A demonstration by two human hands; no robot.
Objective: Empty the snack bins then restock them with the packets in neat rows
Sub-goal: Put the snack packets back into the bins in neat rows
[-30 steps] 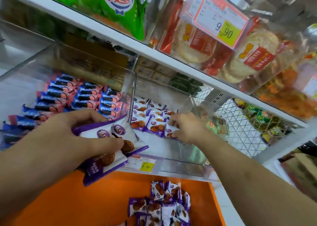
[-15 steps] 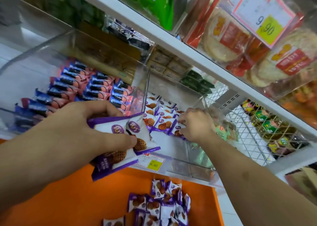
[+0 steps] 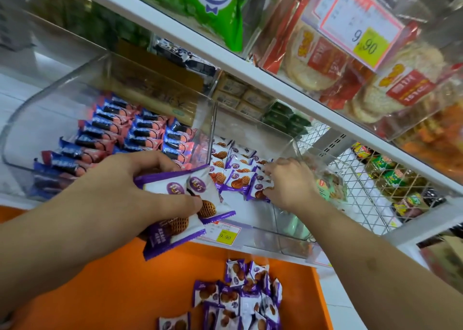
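1. Purple-and-white waffle-cookie packets (image 3: 235,169): restock step, rows forming at the back of the clear plastic bin (image 3: 288,234).
2. Right hand (image 3: 288,181), fingers curled, sets a packet at the row front.
3. Left hand (image 3: 140,191) grips a spare stack (image 3: 183,207).
4. Next: feed one across, printed face up, long axis running front-to-back.
5. Loose pile waits on the orange surface (image 3: 100,279).

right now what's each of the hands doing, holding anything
Left hand: grips a small stack of purple waffle packets.
Right hand: fingers curled on a purple packet in the clear bin; a full grip cannot be told.
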